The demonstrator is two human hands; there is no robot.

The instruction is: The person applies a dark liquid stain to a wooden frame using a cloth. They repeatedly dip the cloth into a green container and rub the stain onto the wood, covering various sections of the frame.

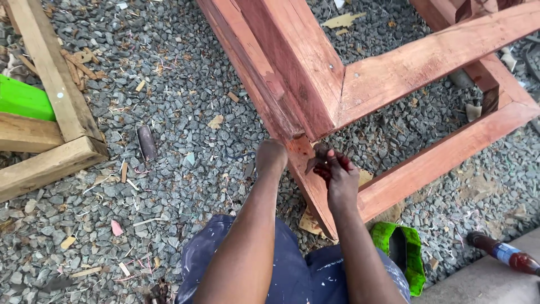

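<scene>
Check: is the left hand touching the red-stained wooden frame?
Touching. The head view shows the left hand closed into a fist, pressed against the lower edge of the red-stained wooden frame with no gap; the right hand works beside it.

Soft, even daylight is falling from above, giving only faint shadows; no glare is showing, and focus is staying sharp throughout.

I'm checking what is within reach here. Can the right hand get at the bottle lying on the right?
Probably not without leaning: the right hand is at the red wooden frame, and the bottle lies well off, though nothing blocks it.
</scene>
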